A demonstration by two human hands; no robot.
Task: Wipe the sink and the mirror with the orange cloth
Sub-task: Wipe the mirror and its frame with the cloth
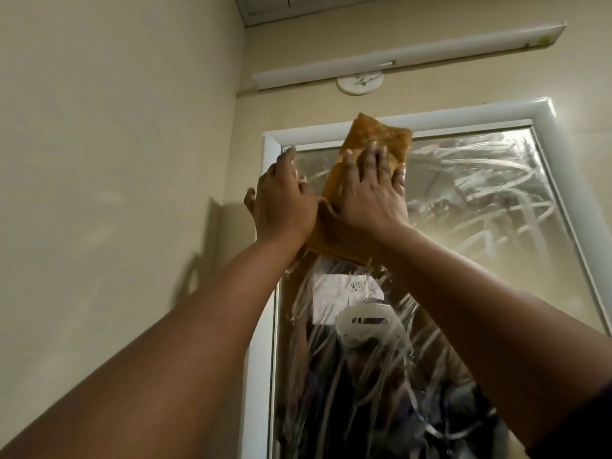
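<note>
The orange cloth (381, 137) lies flat against the upper left part of the mirror (480, 200), its top corner over the white frame (546, 111). My right hand (371, 193) presses on the cloth with straight, spread fingers. My left hand (281, 200) rests flat beside it at the mirror's left edge, its fingers on the glass and frame and its palm edge against the cloth. The glass is smeared with wet streaks. The sink is out of view.
A beige wall (116, 160) runs close on the left. Above the mirror hang a long white light fitting (397, 58) and a round white ceiling box (359, 83). The mirror reflects the person and the head camera.
</note>
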